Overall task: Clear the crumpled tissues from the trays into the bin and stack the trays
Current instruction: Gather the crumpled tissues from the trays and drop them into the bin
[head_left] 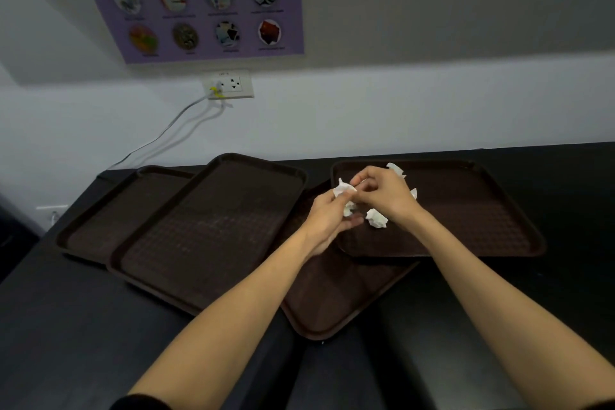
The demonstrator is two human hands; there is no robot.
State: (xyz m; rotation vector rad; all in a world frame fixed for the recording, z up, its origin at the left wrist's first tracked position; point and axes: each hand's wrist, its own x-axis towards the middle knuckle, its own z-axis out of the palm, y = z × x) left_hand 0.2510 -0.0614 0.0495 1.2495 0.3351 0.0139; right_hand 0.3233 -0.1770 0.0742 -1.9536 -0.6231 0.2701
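- The left hand point(327, 216) has its fingers curled round a wad of tissue point(344, 191), and the right hand point(382, 193) pinches at the same wad. Packing in more could spill pieces onto the worktop point(532, 309).
- The bin is out of view, so a long carry might shed scraps.
- The tray point(466, 210) near the worktop's far edge, right side, holds loose tissues point(377, 218). The other trays point(213, 226) show none.

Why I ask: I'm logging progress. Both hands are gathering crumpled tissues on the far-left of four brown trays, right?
No. The head view shows the left hand and right hand gathering crumpled tissues on the rightmost tray; the far-left tray shows none. Four brown trays is correct.
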